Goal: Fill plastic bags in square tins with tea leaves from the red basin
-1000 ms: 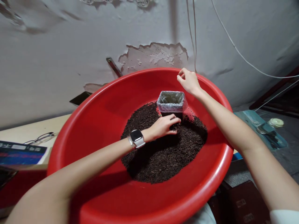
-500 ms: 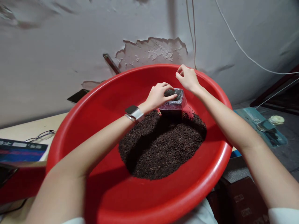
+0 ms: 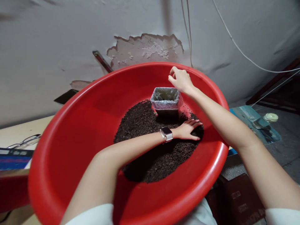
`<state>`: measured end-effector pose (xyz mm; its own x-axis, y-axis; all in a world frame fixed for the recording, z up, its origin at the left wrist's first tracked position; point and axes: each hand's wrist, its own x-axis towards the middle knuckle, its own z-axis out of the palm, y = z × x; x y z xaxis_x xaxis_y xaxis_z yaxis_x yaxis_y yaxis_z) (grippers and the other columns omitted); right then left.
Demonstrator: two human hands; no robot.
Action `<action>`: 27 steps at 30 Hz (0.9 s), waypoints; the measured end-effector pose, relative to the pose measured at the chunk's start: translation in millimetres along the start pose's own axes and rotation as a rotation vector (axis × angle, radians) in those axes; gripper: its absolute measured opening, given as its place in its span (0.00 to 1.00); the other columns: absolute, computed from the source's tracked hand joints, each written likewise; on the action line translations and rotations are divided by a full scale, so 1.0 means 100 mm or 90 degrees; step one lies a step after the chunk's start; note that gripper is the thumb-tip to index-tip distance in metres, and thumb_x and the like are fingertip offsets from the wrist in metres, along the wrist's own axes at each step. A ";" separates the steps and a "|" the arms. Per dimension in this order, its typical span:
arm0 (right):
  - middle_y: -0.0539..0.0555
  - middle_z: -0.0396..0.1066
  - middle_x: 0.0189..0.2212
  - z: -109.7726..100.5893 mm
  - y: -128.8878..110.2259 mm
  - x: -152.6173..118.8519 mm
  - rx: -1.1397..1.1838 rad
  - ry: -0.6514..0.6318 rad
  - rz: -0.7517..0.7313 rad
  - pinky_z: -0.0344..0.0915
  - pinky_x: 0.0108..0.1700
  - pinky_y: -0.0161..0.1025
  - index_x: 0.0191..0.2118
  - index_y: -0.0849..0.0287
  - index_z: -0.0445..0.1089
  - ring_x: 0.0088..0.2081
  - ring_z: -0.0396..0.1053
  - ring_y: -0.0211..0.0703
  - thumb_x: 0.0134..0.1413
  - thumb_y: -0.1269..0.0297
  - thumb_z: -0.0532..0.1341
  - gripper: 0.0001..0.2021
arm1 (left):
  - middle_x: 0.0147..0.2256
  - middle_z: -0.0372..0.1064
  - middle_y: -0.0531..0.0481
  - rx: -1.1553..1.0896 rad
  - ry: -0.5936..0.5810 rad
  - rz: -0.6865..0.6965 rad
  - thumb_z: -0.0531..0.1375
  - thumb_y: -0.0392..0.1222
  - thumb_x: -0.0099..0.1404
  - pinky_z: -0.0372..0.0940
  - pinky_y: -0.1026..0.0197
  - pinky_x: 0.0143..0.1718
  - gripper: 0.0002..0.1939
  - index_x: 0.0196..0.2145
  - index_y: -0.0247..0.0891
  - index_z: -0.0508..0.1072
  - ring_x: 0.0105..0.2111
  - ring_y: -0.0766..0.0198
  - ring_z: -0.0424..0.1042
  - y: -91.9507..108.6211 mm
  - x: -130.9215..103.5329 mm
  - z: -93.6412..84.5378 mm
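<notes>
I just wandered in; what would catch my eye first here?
A big red basin dominates the middle. In it, a plastic-lined box stands beside a dark, loose heap, with the left hand spread over the heap. The right hand hovers near the far rim.

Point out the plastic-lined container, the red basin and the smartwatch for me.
Plastic-lined container point(image 3: 166, 105), head view: liner over its front wall.
Red basin point(image 3: 89, 125), head view: bare inner wall, left side.
Smartwatch point(image 3: 166, 131), head view: its dark screen.

Left hand point(image 3: 187, 129) moved from lined box point(image 3: 167, 107) to dark grains point(image 3: 138, 120).
</notes>
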<state>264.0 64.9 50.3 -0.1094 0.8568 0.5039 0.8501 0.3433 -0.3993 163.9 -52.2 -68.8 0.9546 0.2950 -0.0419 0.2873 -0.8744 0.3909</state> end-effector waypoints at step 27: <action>0.56 0.69 0.37 -0.10 -0.26 -0.06 -0.010 -0.063 0.015 0.56 0.54 0.61 0.45 0.60 0.64 0.48 0.66 0.54 0.62 0.64 0.52 0.09 | 0.50 0.66 0.38 0.180 -0.121 0.044 0.60 0.57 0.62 0.63 0.49 0.46 0.28 0.55 0.40 0.68 0.46 0.46 0.68 -0.01 -0.52 -0.21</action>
<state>247.6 46.9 64.8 -0.1387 0.8989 0.4157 0.8612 0.3167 -0.3974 112.1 -58.9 -48.1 0.9624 0.1773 -0.2057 0.2065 -0.9698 0.1302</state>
